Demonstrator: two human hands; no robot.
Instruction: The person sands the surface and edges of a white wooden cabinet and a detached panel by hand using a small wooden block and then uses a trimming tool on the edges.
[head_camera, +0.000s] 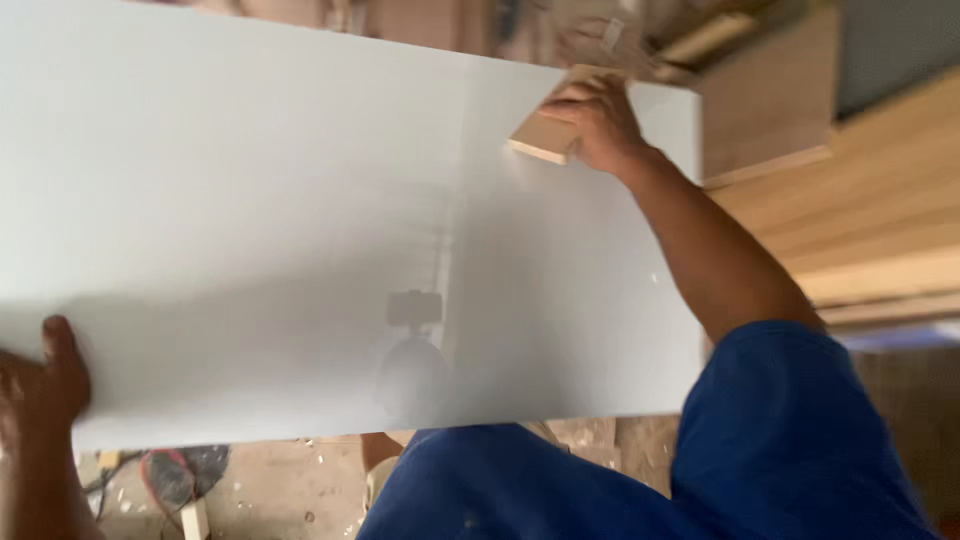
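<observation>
Blue-trousered knee (560, 490) at 6 o'clock; left hand (40, 385) grips white panel (280, 220), right hand (597, 120) presses wooden block (545, 137); far clutter blurred

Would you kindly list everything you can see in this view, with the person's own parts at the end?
panel: one, glossy pale grey, fills the middle, held flat.
wooden block: one, light tan, on the panel's far right part, under the right hand.
wooden boards: several, tan, stacked at right.
floor: dusty, strewn with chips, below the panel.
red-and-black item: one, on the floor at lower left, too blurred to identify.
blue trousers: bottom centre and right.
left hand: grips the panel's near left edge.
right hand: presses the block.
</observation>
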